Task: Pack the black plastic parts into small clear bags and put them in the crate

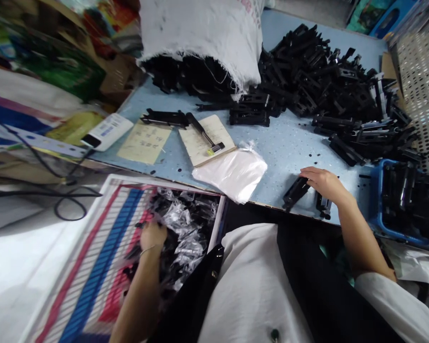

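My right hand (323, 183) is at the table's front edge, its fingers curled over the upper end of a slim black part (295, 193) that looks like metal or plastic. Beneath the same hand, a second black part (323, 206) lies on the tabletop. My left hand (153, 234) reaches down into a lined crate (110, 180), among black parts in clear plastic bags (188, 233). Motion blurs its fingers, and I cannot make out whether they hold anything. A stack of clear bags (232, 172) lies on the table between the hands.
A large heap of black parts (307, 71) covers the back right of the blue table (282, 138). A white sack (200, 28) spills more parts. At right stands a blue basket (378, 205) of parts. A small hammer-like tool (209, 138) rests on a pad (189, 145).
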### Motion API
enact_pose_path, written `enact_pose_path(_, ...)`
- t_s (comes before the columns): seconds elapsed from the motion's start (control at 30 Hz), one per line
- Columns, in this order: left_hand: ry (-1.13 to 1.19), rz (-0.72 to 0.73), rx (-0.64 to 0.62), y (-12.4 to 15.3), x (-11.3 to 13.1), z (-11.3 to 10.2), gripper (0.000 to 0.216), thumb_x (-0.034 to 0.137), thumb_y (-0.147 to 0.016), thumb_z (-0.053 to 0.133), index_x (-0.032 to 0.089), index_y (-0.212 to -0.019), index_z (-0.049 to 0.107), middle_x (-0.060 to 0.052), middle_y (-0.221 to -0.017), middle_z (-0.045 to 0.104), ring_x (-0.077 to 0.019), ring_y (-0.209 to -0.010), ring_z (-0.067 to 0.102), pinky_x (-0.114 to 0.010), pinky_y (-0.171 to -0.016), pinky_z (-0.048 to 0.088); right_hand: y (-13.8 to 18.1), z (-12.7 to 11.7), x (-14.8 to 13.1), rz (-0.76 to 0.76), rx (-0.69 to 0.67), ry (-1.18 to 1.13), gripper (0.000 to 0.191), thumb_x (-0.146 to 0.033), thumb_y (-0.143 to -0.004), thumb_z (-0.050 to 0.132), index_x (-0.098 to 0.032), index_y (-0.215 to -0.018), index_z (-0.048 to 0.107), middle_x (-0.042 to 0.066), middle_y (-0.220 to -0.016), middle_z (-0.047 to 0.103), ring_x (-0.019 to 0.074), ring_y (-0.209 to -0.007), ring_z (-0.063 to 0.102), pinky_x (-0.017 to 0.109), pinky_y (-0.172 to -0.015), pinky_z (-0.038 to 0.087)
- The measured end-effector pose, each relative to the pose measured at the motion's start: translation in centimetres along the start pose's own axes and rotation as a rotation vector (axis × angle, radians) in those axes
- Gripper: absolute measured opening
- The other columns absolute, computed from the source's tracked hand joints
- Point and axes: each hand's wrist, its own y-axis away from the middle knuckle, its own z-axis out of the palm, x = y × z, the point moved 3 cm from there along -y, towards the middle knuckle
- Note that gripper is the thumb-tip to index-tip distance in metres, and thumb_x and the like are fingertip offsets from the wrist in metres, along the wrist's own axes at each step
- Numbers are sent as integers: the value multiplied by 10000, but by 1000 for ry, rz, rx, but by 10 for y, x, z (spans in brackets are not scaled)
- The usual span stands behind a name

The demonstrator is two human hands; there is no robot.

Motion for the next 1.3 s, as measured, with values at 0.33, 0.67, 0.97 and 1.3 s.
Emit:
enact_pose_path(0.33, 212, 785, 122, -4, 244, 14, 152, 309, -892, 637, 162, -873, 670, -147, -1031, 657, -281, -1010, 617, -412, -917, 514, -29, 40, -46, 363, 152, -1095, 351, -460, -828, 680, -200, -1061, 716, 40, -879, 737, 227, -795, 720, 340, -717, 564)
enact_pose_path(0.67, 669, 421, -202, -45, 228, 5, 107, 235, -857, 597, 178, -870, 687, -3, -780, 696, -154, -727, 645, -274, -729, 530, -63, 66, -104, 380, 75, -1942, 379, -511, -651, 861, -194, -766, 689, 49, -817, 747, 227, -824, 726, 333, -717, 575)
enact_pose_path(0.97, 343, 749, 9, -36, 222, -14, 457, 109, -893, 449, 148, -1318, 611, -131, -1377, 602, -247, -1275, 572, -421, -1115, 481, -44, 78, -119, 482, -46, -1920, 336, -463, -707, 814, -162, -777, 680, 36, -693, 705, 142, -581, 645, 224, -493, 471)
enact_pose_path(1.3, 403, 1068, -140, 39, 240, -20, 753, 29, -878, 403, 235, -1582, 234, -116, -1576, 412, -216, -1465, 397, -415, -1198, 404, -34, 109, -120, 566, -271, -1997, 258, -389, -733, 760, -182, -752, 608, -4, -619, 640, 76, -467, 493, 177, -420, 399)
